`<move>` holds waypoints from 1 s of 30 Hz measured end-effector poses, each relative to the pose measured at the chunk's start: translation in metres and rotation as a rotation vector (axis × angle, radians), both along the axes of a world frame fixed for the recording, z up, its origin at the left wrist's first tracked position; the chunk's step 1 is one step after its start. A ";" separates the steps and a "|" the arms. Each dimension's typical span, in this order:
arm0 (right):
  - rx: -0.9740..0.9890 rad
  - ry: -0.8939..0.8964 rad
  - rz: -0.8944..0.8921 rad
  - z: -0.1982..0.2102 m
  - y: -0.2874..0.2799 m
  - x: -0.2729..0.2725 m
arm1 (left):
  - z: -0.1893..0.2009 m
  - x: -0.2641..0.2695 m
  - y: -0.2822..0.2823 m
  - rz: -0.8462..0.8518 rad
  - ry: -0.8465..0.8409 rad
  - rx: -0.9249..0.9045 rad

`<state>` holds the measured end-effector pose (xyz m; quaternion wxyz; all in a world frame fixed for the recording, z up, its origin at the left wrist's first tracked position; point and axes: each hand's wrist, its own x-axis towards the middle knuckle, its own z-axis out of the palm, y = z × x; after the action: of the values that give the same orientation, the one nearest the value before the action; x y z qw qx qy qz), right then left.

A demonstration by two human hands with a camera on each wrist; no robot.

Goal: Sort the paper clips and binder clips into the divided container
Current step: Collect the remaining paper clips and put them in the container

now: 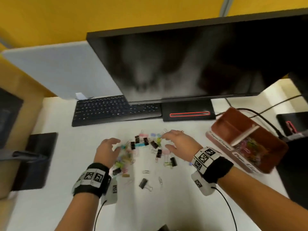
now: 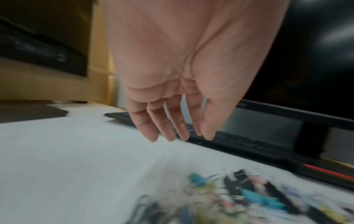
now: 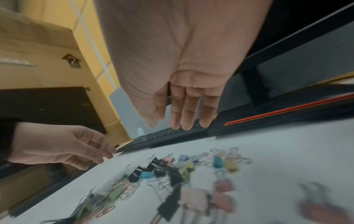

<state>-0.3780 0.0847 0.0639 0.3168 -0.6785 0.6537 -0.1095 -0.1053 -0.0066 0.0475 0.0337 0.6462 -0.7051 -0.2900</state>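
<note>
Your white worktop (image 1: 166, 205) meets yellow walls (image 1: 66, 17); your left hand (image 1: 106, 150) and right hand (image 1: 180, 144) hover with relaxed, empty grips over blurred binder clips (image 1: 146, 144); the brown divided container (image 1: 246, 140) is smeared.

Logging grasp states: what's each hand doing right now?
Left hand: open, empty, above the clip pile.
Right hand: open, empty, fingers straight.
</note>
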 end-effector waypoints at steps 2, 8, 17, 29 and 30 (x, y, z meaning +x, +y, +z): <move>0.039 0.027 0.081 -0.007 -0.023 0.031 | -0.012 0.033 -0.014 0.046 -0.008 0.049; 0.069 0.093 0.255 -0.032 -0.079 0.115 | -0.038 0.063 -0.028 -0.114 0.030 0.223; 0.138 0.153 0.070 -0.048 -0.080 0.138 | -0.060 0.065 -0.007 -0.315 0.182 0.209; 0.091 0.274 -0.168 -0.038 -0.053 0.124 | -0.056 0.095 -0.021 0.039 0.572 0.241; 0.074 0.235 -0.155 -0.037 -0.058 0.130 | -0.056 0.098 -0.023 0.051 0.565 0.253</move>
<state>-0.2480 0.0266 0.0265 0.2534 -0.6220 0.7403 -0.0290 -0.0075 -0.0294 -0.0088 0.1549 0.5566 -0.6095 -0.5428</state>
